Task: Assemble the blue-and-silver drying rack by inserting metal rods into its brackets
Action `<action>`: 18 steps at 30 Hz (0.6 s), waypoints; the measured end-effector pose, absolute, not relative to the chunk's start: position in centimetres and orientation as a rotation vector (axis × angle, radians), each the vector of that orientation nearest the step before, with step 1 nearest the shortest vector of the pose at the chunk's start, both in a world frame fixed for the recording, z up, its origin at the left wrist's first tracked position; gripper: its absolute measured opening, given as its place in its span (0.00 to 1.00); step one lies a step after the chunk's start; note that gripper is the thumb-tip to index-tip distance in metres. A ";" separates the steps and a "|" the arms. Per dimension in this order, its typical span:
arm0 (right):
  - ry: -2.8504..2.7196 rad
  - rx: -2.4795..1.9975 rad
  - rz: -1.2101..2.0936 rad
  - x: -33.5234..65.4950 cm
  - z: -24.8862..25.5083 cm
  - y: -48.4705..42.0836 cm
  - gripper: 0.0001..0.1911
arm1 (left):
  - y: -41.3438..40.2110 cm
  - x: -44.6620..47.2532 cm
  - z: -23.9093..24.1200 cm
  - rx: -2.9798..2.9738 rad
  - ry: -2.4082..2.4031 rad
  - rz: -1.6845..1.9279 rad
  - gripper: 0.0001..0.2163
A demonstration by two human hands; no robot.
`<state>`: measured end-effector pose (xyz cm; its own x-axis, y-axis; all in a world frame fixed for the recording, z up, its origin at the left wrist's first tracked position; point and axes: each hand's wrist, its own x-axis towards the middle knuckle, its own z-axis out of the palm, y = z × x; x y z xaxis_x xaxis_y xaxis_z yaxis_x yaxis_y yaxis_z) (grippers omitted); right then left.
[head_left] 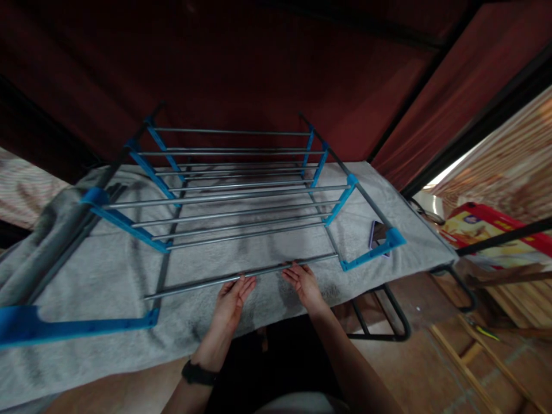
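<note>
A rack [233, 190] of grey metal rods and blue plastic brackets stands on a grey towel-covered table [107, 270]. One loose-looking grey rod [194, 284] lies along the front, between two blue front brackets [371, 256]. My left hand [233, 299] rests with its fingers together, tips touching the rod near its middle. My right hand [304, 282] lies palm down with fingertips on the same rod, a little to the right. Neither hand wraps round the rod. A black watch sits on my left wrist.
A phone [378, 233] lies on the towel by the right front bracket. A red curtain hangs behind the table. To the right are a red and yellow box [487, 227], wooden slats [474, 362] on the floor and a black metal frame [388, 316].
</note>
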<state>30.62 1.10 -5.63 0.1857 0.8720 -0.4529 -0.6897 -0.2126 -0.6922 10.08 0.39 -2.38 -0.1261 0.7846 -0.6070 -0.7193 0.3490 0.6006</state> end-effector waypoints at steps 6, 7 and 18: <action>-0.193 -1.075 1.436 30.6 -5.9 1.4 0.17 | 0.3 10.0 -2.3 0.100 1.115 1.270 0.07; -0.193 -1.073 1.433 30.6 -6.0 1.4 0.17 | 0.3 10.0 -2.3 0.101 1.113 1.273 0.08; -0.204 -1.089 1.409 30.4 -5.8 1.3 0.20 | 0.2 9.8 -2.5 0.116 1.079 1.267 0.06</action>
<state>30.40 1.30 -5.83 0.2302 0.8513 -0.4715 -0.6825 -0.2041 -0.7018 9.85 0.25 -2.55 -0.0921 0.8051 -0.5859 -0.7063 0.3620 0.6084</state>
